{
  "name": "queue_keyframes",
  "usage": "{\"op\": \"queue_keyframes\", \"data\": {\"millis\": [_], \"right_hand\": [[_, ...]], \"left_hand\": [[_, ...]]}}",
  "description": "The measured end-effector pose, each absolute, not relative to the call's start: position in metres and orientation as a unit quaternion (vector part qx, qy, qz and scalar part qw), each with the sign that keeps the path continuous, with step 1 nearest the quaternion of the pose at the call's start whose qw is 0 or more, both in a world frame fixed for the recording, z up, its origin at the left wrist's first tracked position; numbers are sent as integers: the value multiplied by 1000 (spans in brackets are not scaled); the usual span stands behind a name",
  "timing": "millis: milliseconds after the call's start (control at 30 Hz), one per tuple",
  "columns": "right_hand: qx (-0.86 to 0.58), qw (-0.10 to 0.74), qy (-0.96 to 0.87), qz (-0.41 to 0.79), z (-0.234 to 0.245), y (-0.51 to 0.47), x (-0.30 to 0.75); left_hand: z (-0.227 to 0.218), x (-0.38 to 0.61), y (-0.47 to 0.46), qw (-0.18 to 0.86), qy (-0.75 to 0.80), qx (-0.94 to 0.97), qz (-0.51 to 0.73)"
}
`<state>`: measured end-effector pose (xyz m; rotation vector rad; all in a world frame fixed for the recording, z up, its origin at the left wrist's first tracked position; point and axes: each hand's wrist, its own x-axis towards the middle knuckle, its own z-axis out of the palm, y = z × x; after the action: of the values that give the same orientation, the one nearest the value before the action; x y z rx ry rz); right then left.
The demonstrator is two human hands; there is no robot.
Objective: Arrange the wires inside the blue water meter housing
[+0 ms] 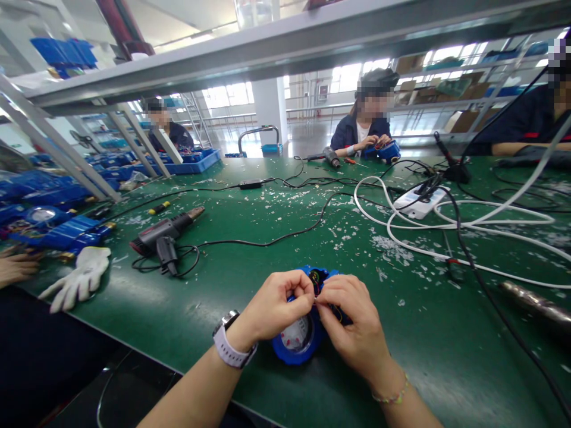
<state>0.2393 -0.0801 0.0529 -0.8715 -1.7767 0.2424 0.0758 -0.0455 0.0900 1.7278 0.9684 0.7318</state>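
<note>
A blue water meter [298, 351] with a round clear-covered dial lies on the green table in front of me. Behind the dial, its housing is open, and thin coloured wires show inside. My left hand [285, 303], with a watch on the wrist, is closed in a pinch above the meter, thumb and forefinger on a thin wire. From the other side my right hand [352, 315] pinches a thin wire too, its fingertips almost touching the left ones. The wire ends are mostly hidden by my fingers.
A heat gun [165, 238] lies left, near a white glove [82, 279] and several blue meters [57, 232]. A power strip [419, 202] with a white cable [388, 229] sits right. Plastic scraps are scattered around. Co-workers sit across and beside; a metal shelf [250, 59] spans overhead.
</note>
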Motion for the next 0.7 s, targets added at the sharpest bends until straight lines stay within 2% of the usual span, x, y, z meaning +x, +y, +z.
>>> {"op": "queue_keyframes", "data": {"millis": [700], "right_hand": [[-404, 501, -758, 107, 58, -83, 240]], "left_hand": [[86, 74, -46, 484, 383, 727, 301]]}}
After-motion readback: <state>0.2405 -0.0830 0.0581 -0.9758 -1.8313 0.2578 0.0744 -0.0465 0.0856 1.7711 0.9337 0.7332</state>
